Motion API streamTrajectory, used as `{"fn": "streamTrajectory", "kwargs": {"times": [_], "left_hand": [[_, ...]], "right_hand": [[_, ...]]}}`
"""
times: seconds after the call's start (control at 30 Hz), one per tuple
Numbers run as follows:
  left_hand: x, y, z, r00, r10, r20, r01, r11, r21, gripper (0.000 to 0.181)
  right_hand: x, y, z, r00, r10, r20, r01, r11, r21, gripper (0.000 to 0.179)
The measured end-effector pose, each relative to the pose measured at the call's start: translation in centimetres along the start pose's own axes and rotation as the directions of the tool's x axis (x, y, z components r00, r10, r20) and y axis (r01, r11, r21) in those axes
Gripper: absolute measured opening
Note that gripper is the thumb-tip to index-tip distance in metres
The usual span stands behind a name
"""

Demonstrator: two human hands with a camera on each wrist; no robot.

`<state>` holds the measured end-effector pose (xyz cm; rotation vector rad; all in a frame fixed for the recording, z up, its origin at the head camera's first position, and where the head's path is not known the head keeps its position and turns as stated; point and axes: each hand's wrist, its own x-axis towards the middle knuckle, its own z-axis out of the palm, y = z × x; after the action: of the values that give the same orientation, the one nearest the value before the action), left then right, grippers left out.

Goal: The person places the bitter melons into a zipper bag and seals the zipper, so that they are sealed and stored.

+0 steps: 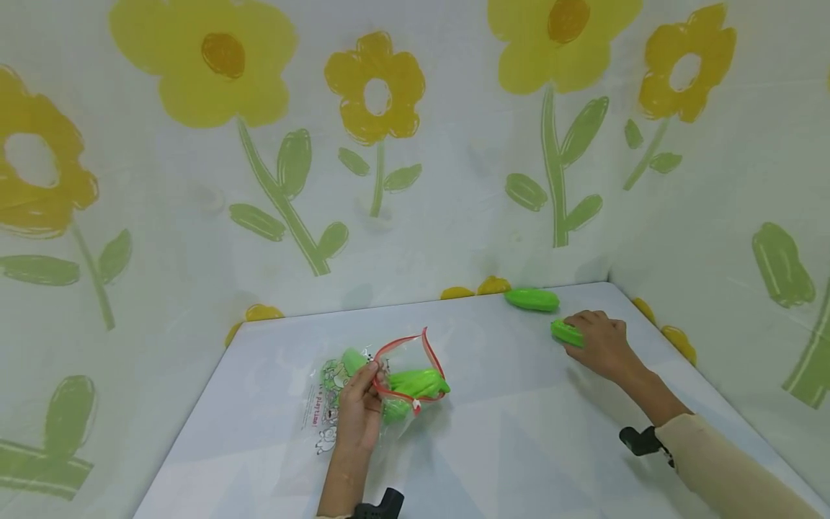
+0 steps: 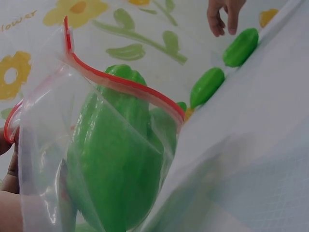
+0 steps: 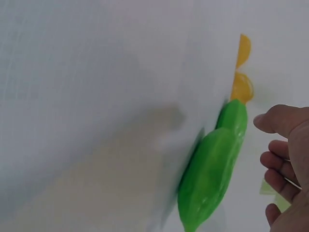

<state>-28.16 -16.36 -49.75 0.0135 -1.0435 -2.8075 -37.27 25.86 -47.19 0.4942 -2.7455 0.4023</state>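
My left hand (image 1: 359,407) grips a clear zip bag (image 1: 327,400) by its edge, thumb and fingers pinching the plastic. The bag's red-rimmed mouth gapes wide. Inside lie several green pieces; in the left wrist view a ridged, gourd-shaped green piece (image 2: 116,154) shows near the opening. My right hand (image 1: 599,342) hovers over a green gourd-shaped piece (image 1: 566,333) at the table's far right. In the right wrist view its thumb and fingers (image 3: 277,162) are apart from that piece (image 3: 207,174). Behind it lies a second similar piece (image 1: 532,299).
The white table (image 1: 499,447) has its back edge against a wall sheet (image 1: 447,216) printed with yellow flowers. The second piece lies at that back edge. A side wall (image 1: 733,252) stands close beyond the right edge.
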Motion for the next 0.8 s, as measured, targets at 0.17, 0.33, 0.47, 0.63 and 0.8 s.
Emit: {"fn": "streamTrajectory", "kwargs": {"times": [0.17,0.33,0.47,0.63,0.8], "left_hand": [[-0.2,0.2,-0.1,1.000,0.006,-0.010,-0.006,1.000,-0.008,0.011],[-0.2,0.2,-0.1,1.000,0.003,-0.013,-0.003,1.000,-0.007,0.010],[0.0,0.2,-0.1,1.000,0.005,-0.005,-0.005,1.000,-0.007,0.011],[0.1,0.1,0.0,1.000,0.009,0.001,-0.009,1.000,-0.005,0.012],[0.1,0.0,0.1,1.000,0.010,-0.009,-0.010,1.000,0.003,0.012]], "right_hand": [[0.2,1.4,0.3,0.999,0.032,0.006,-0.032,0.999,-0.026,0.052],[0.0,2.5,0.3,0.997,0.077,0.025,-0.076,0.997,-0.032,0.059],[-0.3,3.4,0.7,0.993,0.114,0.036,-0.113,0.993,-0.033,0.062],[-0.9,4.7,1.3,0.987,0.152,0.043,-0.150,0.988,-0.045,0.059],[-1.3,5.5,1.7,0.987,0.156,0.038,-0.155,0.987,-0.037,0.050]]}}
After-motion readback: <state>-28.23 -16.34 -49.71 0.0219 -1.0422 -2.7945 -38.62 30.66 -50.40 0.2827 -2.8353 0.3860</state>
